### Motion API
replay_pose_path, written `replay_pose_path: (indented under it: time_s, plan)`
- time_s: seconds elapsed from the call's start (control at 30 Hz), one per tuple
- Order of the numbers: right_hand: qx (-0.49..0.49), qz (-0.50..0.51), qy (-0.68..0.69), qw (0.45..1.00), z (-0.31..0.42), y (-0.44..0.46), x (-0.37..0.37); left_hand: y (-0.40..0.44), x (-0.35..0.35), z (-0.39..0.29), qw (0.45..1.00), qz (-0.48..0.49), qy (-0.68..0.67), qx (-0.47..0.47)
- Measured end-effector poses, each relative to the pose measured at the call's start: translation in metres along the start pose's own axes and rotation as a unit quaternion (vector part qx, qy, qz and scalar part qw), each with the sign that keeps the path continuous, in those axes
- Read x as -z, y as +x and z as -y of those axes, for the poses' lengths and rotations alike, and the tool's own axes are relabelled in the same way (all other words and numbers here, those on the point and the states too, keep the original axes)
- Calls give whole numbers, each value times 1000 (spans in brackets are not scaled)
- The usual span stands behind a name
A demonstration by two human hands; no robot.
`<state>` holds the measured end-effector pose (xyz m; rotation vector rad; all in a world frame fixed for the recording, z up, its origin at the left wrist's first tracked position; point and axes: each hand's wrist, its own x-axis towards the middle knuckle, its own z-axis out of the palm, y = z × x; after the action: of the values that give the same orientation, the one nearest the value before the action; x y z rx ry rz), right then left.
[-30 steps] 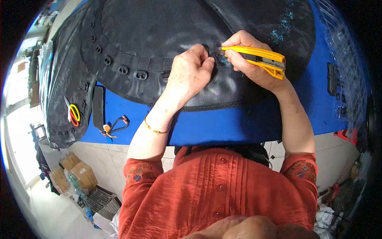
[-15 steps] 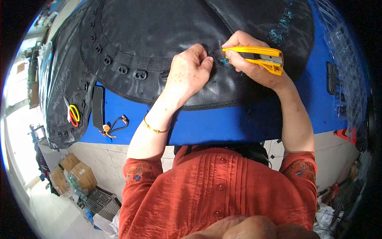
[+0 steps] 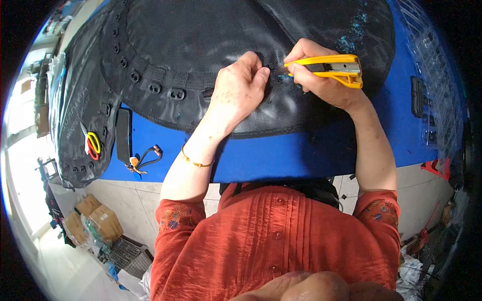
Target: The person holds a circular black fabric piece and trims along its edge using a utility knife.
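Black mesh fabric [image 3: 201, 40] with a row of black plastic fittings [image 3: 177, 94] along its curved band lies over the blue table. My left hand [image 3: 240, 90] rests on the band with its fingers pinched together on the fabric. To its right, my right hand [image 3: 321, 80] is closed round a yellow utility knife [image 3: 346, 67], whose front end points left at the band. Small blue threads [image 3: 285, 77] show on the fabric just below the knife's front end. My fingers hide the exact spot that my left hand grips.
Scissors with red and yellow handles [image 3: 93, 145] lie on another black piece [image 3: 75, 115] at the left. A black phone-like object [image 3: 123, 134] and a corded item [image 3: 145, 159] are beside it. Clear plastic packaging [image 3: 437, 90] stands at the right of the blue table [image 3: 261, 159].
The knife in my right hand has tilted, its rear end rising slightly, and has shifted a little to the right. My left hand has barely moved and keeps its pinch.
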<state>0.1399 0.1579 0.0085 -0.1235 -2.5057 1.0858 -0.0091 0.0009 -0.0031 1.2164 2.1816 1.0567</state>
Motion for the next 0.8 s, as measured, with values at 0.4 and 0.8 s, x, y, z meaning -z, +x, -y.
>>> replay_pose_path:
  time_s: [0.4,0.8]
  plan:
    - [-104,-76,139,982,5,3,-16,-1,1,-1,1000,-11,12,-13]
    - [-99,-53,139,984,2,3,-15,-1,1,1,1000,-4,8,-1]
